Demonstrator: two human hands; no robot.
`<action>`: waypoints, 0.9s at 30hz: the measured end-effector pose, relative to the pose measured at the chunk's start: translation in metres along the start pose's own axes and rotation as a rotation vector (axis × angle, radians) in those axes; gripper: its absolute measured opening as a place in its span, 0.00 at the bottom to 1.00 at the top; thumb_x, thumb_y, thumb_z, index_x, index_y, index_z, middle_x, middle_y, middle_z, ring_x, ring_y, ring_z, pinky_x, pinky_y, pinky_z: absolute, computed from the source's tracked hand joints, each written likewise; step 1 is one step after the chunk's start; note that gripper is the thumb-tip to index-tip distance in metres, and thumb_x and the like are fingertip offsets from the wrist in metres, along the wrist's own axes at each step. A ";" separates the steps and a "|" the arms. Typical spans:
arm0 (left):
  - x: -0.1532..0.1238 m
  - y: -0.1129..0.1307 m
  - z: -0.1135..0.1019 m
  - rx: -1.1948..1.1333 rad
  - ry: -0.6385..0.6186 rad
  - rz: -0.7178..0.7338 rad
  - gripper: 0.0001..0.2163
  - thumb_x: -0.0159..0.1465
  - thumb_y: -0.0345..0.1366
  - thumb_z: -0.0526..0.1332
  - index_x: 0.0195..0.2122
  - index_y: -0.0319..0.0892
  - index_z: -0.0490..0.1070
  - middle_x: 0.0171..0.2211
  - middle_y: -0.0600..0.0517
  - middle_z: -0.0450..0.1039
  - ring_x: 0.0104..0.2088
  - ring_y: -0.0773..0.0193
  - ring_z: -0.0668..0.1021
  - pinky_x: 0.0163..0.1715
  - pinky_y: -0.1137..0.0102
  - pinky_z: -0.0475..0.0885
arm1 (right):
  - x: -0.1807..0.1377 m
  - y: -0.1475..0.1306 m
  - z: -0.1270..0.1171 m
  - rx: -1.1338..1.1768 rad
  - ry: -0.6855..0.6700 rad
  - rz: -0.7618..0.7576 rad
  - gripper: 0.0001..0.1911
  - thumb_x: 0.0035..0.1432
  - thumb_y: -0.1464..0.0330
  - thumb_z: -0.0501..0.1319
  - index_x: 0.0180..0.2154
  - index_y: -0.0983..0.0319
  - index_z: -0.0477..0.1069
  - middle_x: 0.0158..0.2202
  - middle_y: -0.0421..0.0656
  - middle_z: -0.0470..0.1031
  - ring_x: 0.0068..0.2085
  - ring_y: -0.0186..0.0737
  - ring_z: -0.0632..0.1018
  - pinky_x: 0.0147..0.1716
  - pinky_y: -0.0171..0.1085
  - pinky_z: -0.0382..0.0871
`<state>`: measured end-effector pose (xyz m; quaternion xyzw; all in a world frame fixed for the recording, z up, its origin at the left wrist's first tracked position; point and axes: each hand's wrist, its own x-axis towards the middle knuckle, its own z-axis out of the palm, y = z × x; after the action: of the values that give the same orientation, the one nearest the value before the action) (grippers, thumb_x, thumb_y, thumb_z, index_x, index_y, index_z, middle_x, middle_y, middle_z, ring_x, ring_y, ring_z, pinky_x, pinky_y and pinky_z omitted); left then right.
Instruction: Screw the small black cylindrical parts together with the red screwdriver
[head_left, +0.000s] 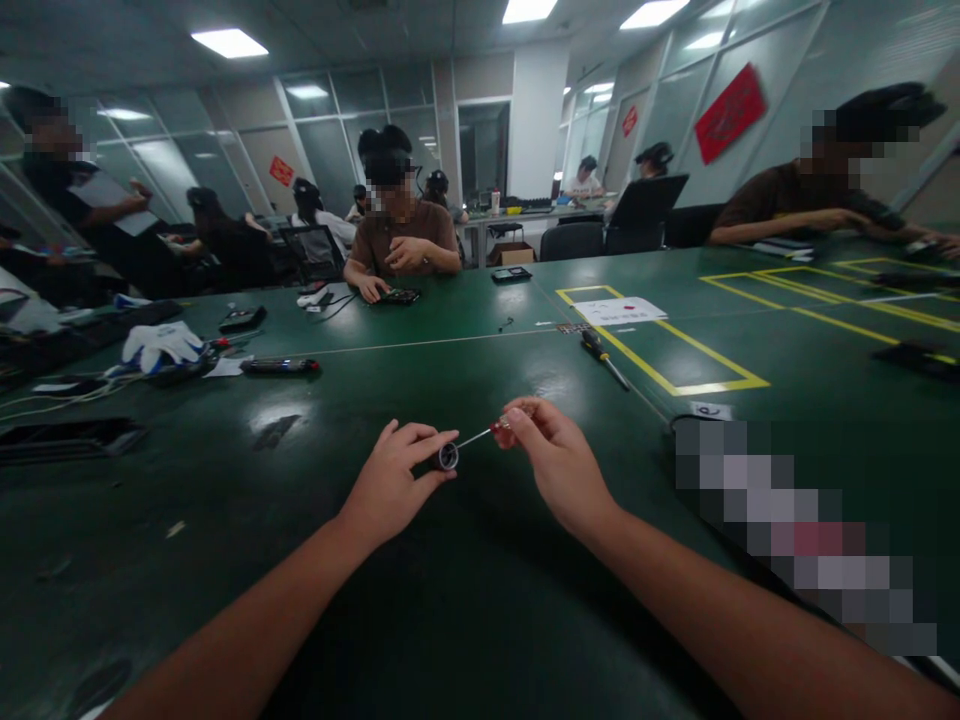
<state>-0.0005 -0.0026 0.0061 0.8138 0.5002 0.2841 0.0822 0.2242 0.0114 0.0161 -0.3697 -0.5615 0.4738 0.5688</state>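
Over the dark green table (465,600), my left hand (394,480) pinches a small round dark part with a pale centre (448,457) between thumb and fingertips. My right hand (551,455) is closed on a small screwdriver (487,432) with a red, clear handle. Its thin metal shaft points left and its tip meets the round part. Both hands hover just above the table surface, close together.
A yellow-handled screwdriver (602,357) lies inside yellow tape lines (679,385) beside a white paper (619,310). White gloves (161,342), a dark remote-like device (279,366) and cables sit at left. Other people sit across and at right. A blurred patch (795,540) covers something near my right forearm.
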 end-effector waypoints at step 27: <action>0.001 -0.003 0.001 0.001 0.015 -0.024 0.21 0.64 0.33 0.68 0.58 0.51 0.74 0.50 0.50 0.76 0.51 0.55 0.76 0.63 0.43 0.63 | 0.005 0.004 -0.005 -0.083 -0.081 -0.020 0.13 0.67 0.57 0.60 0.42 0.60 0.74 0.31 0.40 0.77 0.34 0.39 0.78 0.38 0.41 0.73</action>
<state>-0.0020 -0.0008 0.0048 0.8055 0.5108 0.2891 0.0814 0.2278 0.0174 0.0128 -0.3677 -0.6069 0.4593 0.5344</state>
